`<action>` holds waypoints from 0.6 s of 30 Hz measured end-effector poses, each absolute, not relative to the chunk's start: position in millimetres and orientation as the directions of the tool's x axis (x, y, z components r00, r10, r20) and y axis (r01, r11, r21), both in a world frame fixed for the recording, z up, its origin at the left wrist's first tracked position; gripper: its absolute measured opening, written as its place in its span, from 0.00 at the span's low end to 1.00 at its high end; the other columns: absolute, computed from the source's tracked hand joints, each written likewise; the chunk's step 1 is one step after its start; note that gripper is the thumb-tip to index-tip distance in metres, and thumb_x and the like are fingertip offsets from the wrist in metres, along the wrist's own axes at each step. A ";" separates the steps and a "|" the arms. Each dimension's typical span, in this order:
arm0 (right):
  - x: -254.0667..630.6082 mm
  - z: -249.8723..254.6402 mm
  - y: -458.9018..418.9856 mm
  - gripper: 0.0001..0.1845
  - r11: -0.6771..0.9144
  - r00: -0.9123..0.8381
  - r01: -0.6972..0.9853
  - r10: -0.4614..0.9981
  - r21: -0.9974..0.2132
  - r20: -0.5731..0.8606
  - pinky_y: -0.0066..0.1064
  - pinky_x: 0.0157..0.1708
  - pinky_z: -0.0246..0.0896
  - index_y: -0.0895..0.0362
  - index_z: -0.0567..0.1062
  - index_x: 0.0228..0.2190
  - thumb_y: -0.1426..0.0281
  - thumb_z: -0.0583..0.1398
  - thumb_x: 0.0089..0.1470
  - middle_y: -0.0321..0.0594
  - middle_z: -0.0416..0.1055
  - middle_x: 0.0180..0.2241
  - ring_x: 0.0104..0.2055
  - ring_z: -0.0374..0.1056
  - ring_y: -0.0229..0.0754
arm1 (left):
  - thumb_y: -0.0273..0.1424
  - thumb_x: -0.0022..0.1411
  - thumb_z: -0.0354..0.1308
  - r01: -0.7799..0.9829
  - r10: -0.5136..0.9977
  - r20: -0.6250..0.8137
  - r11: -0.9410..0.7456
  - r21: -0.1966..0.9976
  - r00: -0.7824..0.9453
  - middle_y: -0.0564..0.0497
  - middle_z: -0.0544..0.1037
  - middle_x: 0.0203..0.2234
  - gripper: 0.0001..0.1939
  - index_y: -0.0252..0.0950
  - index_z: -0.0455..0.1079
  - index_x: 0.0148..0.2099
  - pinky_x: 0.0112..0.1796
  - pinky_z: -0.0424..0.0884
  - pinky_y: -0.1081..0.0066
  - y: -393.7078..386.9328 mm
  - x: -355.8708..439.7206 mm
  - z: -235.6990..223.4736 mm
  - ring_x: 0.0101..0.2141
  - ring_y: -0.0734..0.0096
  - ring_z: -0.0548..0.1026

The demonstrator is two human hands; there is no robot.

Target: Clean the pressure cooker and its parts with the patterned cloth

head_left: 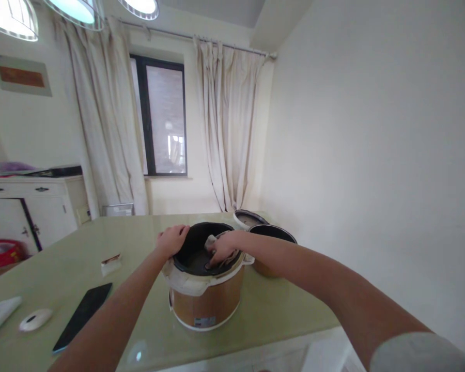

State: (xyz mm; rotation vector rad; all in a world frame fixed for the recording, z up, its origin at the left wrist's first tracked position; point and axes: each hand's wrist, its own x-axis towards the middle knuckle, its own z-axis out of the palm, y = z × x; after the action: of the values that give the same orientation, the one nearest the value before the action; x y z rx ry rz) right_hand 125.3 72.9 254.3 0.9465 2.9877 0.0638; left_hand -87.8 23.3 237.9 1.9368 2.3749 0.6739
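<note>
two hands are shown in the head view. the left hand [173, 241] is laid on the rim of the brown cooker [207, 304]; whether the rim is clamped cannot be told. the cooker is stood upright on the green table [151, 320]. inside it, a pale cloth [210, 242] is grasped by the right hand [222, 247]. a dark-lined pot [274, 233] and a lid [251, 220] are placed beyond, to the right.
</note>
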 end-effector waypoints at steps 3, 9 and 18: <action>161.7 285.2 39.4 0.37 0.825 -0.814 0.564 0.564 -0.041 0.138 0.42 0.45 0.73 0.46 0.73 0.64 0.41 0.63 0.60 0.47 0.80 0.48 0.46 0.79 0.53 | 0.39 0.74 0.46 0.969 0.943 0.315 0.024 0.246 -0.104 0.39 0.76 0.63 0.24 0.41 0.76 0.62 0.67 0.55 0.44 21.2 -82.9 247.2 0.67 0.46 0.67; 225.1 239.9 -21.3 0.19 0.871 -0.662 0.449 0.475 -0.202 0.579 0.41 0.56 0.65 0.53 0.77 0.53 0.54 0.58 0.71 0.45 0.78 0.50 0.53 0.73 0.48 | 0.47 0.72 0.49 0.878 0.928 -0.072 -0.318 0.356 0.366 0.41 0.83 0.53 0.24 0.39 0.78 0.54 0.60 0.68 0.57 37.5 -29.9 254.6 0.54 0.53 0.79; 203.4 158.3 -32.4 0.19 0.879 -0.418 0.427 0.401 -0.213 0.815 0.45 0.58 0.60 0.52 0.74 0.54 0.57 0.64 0.66 0.45 0.74 0.52 0.58 0.67 0.51 | 0.31 0.58 0.62 0.881 0.907 -0.192 -0.285 0.377 0.376 0.39 0.83 0.54 0.43 0.34 0.56 0.73 0.51 0.74 0.66 33.1 23.7 233.7 0.51 0.58 0.81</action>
State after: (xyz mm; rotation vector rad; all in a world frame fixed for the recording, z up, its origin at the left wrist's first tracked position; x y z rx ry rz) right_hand 203.4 -32.4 158.3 1.1612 3.9768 0.0658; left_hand 23.7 33.1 233.7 2.2218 1.5475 0.0823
